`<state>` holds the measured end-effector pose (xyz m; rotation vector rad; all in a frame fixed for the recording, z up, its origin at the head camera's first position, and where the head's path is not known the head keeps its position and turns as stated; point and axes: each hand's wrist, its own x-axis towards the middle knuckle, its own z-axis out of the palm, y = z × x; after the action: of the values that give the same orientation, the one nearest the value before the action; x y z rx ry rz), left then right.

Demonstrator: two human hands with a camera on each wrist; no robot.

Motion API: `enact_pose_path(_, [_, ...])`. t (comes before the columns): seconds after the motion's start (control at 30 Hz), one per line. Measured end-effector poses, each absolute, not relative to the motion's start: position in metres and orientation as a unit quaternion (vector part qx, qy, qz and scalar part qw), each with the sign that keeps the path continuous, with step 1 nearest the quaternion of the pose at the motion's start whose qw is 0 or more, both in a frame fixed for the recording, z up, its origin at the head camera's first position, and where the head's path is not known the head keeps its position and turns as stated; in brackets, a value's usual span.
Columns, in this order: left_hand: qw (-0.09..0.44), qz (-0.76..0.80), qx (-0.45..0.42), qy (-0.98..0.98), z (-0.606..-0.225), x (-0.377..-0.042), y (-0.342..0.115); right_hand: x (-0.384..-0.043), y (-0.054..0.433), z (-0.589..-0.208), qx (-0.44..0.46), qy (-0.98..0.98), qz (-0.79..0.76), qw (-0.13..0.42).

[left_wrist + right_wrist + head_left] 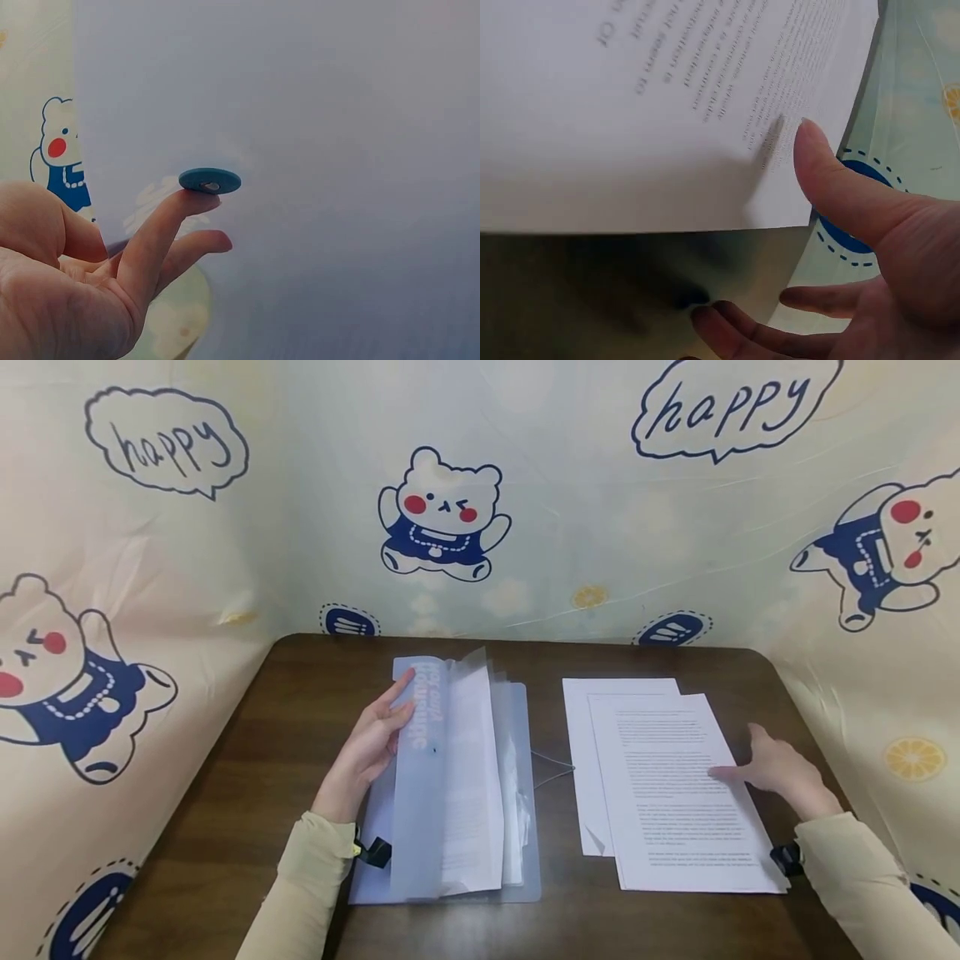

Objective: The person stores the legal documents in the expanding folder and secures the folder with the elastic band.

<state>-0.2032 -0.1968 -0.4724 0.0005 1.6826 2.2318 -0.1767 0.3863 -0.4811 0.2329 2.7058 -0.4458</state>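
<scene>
A pale blue translucent document folder (534, 860) lies open on the table, with white printed sheets (472, 777) in its clear sleeves. My left hand (375, 735) holds the raised front cover (420, 818) at its left edge, thumb on one side and fingers on the other. In the left wrist view, a fingertip touches a round teal button (210, 180) on the cover. To the right lies a small set of printed papers (675, 793), the sheets offset from each other. My right hand (783, 772) is at their right edge, thumb over the top sheet, fingers spread apart beside it.
The dark brown table (300, 693) carries the folder and papers. A thin cord (553, 760) runs from the folder's right edge to the papers. A patterned curtain (562, 527) encloses the table's back and sides.
</scene>
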Motion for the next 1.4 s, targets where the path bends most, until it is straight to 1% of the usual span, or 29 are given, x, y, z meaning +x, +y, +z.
enact_pose_path(0.23, [0.173,0.784,-0.014,0.596,-0.475,-0.202,-0.197,-0.171,0.383,-0.491,0.099,0.968,-0.142,0.18])
enact_pose_path(0.5, [0.175,0.784,-0.011,0.596,-0.475,-0.201,-0.198,-0.163,0.379,-0.498,0.117,0.967,-0.166,0.156])
enact_pose_path(0.6, [0.176,0.784,-0.01,0.595,-0.476,-0.201,-0.198,-0.158,0.373,-0.497,0.115,0.966,-0.17,0.157])
enact_pose_path(0.73, [0.18,0.782,-0.011,0.597,-0.475,-0.201,-0.197,-0.153,0.36,-0.496,0.107,0.965,-0.162,0.174])
enact_pose_path(0.93, [0.182,0.779,-0.01,0.6,-0.475,-0.202,-0.197,-0.153,0.348,-0.5,0.101,0.973,-0.135,0.158])
enact_pose_path(1.17, [0.182,0.781,-0.003,0.598,-0.476,-0.202,-0.197,-0.152,0.363,-0.512,0.109,0.964,-0.184,0.156])
enact_pose_path(1.3, [0.184,0.779,-0.006,0.6,-0.477,-0.202,-0.197,-0.15,0.375,-0.514,0.077,0.957,-0.232,0.157])
enact_pose_path(1.4, [0.185,0.777,-0.011,0.602,-0.477,-0.202,-0.198,-0.15,0.386,-0.51,0.044,0.939,-0.287,0.184])
